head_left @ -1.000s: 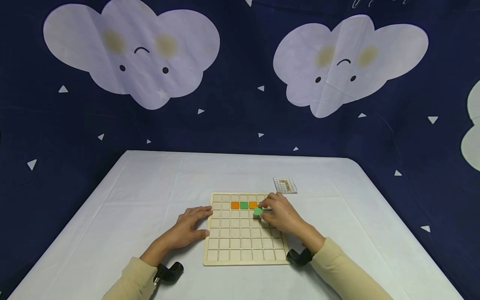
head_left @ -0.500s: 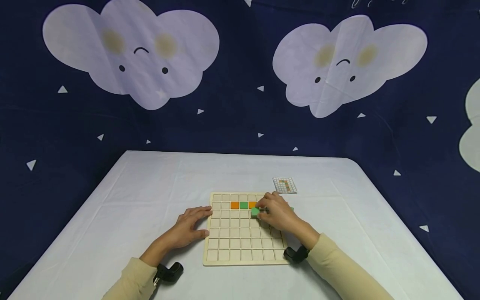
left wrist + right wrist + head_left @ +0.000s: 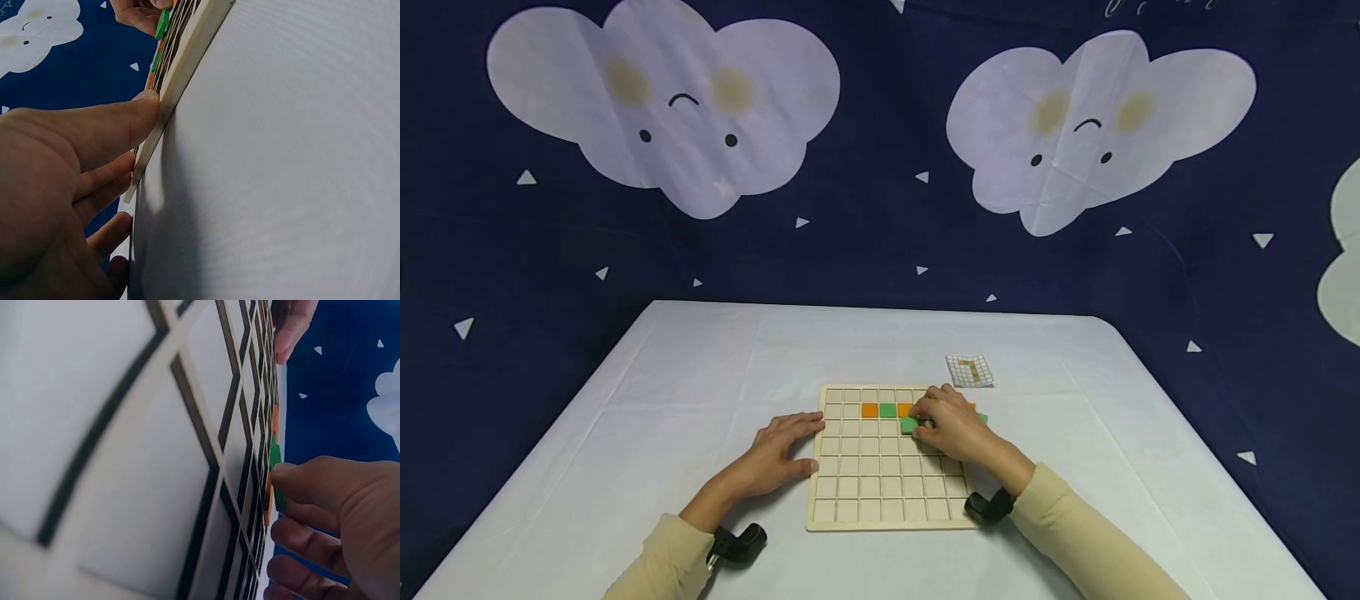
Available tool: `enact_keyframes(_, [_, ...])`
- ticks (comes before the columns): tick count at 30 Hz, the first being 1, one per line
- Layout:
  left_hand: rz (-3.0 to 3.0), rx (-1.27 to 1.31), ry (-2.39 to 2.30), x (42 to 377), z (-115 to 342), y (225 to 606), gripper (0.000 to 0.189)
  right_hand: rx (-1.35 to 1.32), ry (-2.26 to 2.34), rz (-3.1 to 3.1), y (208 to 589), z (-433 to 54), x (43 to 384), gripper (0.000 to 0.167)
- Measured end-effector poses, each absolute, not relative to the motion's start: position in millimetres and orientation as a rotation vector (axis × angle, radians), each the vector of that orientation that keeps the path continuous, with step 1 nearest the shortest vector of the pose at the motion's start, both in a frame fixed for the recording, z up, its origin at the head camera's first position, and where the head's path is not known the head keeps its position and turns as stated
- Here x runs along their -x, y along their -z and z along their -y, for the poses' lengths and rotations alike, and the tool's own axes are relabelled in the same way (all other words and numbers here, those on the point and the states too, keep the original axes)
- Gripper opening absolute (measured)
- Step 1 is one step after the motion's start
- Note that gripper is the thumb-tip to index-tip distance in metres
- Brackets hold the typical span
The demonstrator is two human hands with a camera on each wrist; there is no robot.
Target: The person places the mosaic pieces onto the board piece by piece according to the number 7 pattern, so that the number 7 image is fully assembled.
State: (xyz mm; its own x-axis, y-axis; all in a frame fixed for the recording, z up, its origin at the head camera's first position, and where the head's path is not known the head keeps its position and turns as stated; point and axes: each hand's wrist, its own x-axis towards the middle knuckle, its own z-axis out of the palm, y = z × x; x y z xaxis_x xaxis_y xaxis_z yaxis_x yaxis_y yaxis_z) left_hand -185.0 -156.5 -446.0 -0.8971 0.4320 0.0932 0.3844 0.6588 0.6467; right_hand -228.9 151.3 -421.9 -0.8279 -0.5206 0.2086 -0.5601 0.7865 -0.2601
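Note:
A wooden grid board (image 3: 880, 490) lies on the white table. My left hand (image 3: 769, 457) rests against its left edge, fingers extended; in the left wrist view the thumb (image 3: 119, 128) touches the rim. My right hand (image 3: 957, 427) is over the board's upper right part and pinches a green square tile (image 3: 909, 426) between thumb and fingers. That tile is just below a row made of an orange tile (image 3: 869, 410), a green tile (image 3: 887, 410) and another orange tile (image 3: 905, 410). Cells under the right hand are hidden.
A small printed pattern card (image 3: 970, 371) lies beyond the board's upper right corner. Bits of a green tile (image 3: 983, 418) and an orange one (image 3: 973, 406) peek out behind my right hand. A dark blue cloth with clouds (image 3: 880, 250) hangs behind the table.
My right hand has shifted slightly left and lower with the green tile, uncovering bits of coloured tiles on its far side. My left hand stays where it was.

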Motion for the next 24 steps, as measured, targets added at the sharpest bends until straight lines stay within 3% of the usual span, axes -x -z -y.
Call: enact_keyframes(24, [-2.808,-0.686,-1.046,185.0,155.8,444.6,0.057,-0.902,-0.443,2.855,425.1,-147.9,231.4,0.020])
